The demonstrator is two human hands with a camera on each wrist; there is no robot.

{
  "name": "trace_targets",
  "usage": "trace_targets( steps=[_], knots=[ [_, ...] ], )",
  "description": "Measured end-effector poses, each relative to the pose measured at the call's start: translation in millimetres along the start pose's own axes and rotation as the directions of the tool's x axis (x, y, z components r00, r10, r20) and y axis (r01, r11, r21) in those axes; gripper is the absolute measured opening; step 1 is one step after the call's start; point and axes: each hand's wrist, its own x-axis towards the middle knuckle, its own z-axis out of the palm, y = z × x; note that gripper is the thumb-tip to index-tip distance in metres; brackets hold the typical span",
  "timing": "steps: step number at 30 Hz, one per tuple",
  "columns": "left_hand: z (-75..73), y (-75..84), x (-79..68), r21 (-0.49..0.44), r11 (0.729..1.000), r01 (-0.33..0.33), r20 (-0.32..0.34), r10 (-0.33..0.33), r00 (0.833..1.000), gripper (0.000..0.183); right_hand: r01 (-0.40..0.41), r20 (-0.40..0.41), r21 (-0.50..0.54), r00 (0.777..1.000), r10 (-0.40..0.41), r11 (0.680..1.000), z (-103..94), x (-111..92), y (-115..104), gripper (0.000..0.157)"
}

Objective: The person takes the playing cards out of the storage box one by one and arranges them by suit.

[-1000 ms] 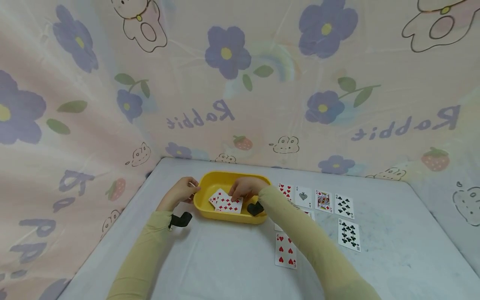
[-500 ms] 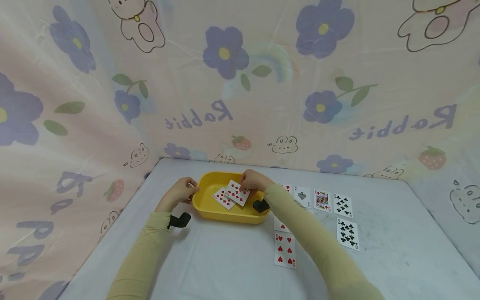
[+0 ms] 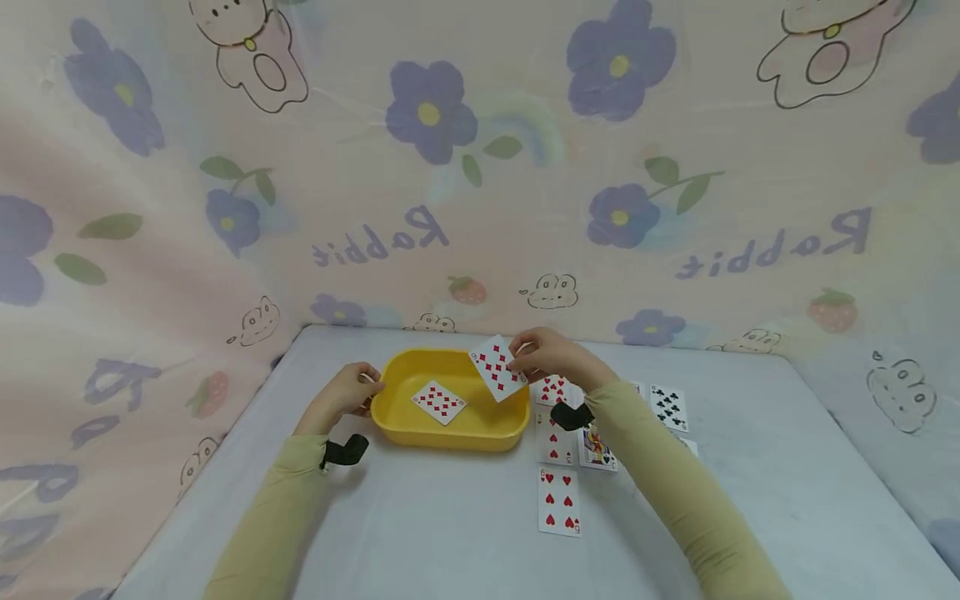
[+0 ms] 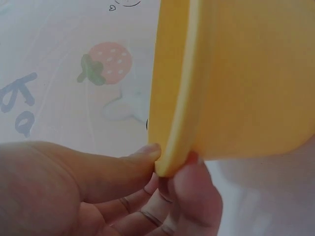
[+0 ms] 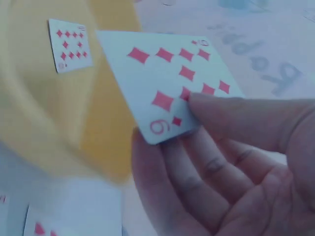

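My left hand (image 3: 347, 393) pinches the rim at the left end of a yellow plastic tub (image 3: 450, 439), thumb on the outside in the left wrist view and fingers curled under the lip. Over the tub's right end, my right hand (image 3: 557, 358) holds a nine of diamonds playing card (image 3: 493, 367) between thumb and fingers, tilted and face showing. The right wrist view shows the thumb on the face of that card (image 5: 170, 73). One more diamond card (image 3: 439, 402) lies face up on the tub's floor.
Right of the tub, face-up cards lie in rows on the white table: a six of hearts (image 3: 558, 502), another heart card (image 3: 553, 437), a face card (image 3: 597, 450) and a club card (image 3: 669, 407). My right forearm covers several. Patterned cloth (image 3: 480, 208) hangs behind.
My right hand has lifted the nine of diamonds from the tub's floor and moved it up and to the right. The other diamond card stays in the tub; my left hand keeps its grip.
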Motion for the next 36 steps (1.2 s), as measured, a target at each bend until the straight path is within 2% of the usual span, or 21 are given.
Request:
trace_targets(
  steps=[4, 9, 15, 18, 27, 36],
  knots=[
    [-2.0, -2.8, -1.9, 0.002, 1.0, -0.004, 0.007, 0.004, 1.0, 0.019, 0.007, -0.041, 0.067, 0.999, -0.004, 0.998, -14.5, -21.0, 14.4, 0.02],
    [-2.3, -2.6, -0.6, 0.002, 1.0, -0.012, 0.007, 0.012, 1.0, 0.02, 0.009, -0.12, 0.099, 0.993, 0.003, 0.995, -24.9, -46.1, 37.0, 0.023],
    [-1.8, -3.2, 1.5, 0.0, 1.0, -0.001, 0.005, 0.001, 1.0, 0.02, -0.017, -0.249, 0.161, 0.967, 0.057, 0.987, -24.2, -77.0, 61.9, 0.029],
    [-1.6, -4.0, 2.5, -0.001, 1.0, -0.001, 0.005, 0.001, 1.0, 0.019, -0.044, -0.285, 0.183, 0.954, 0.096, 0.982, -24.0, -93.4, 73.3, 0.029],
    [-1.7, -3.5, 2.9, -0.004, 1.0, 0.01, -0.002, -0.01, 1.0, 0.02, -0.1, -0.244, 0.212, 0.958, 0.152, 0.972, -21.9, -138.4, 112.0, 0.036],
    [-2.3, -2.9, 1.1, -0.002, 1.0, 0.007, 0.004, -0.007, 1.0, 0.02, -0.142, -0.214, 0.207, 0.959, 0.187, 0.968, -18.0, -158.1, 137.2, 0.035]
  ],
)
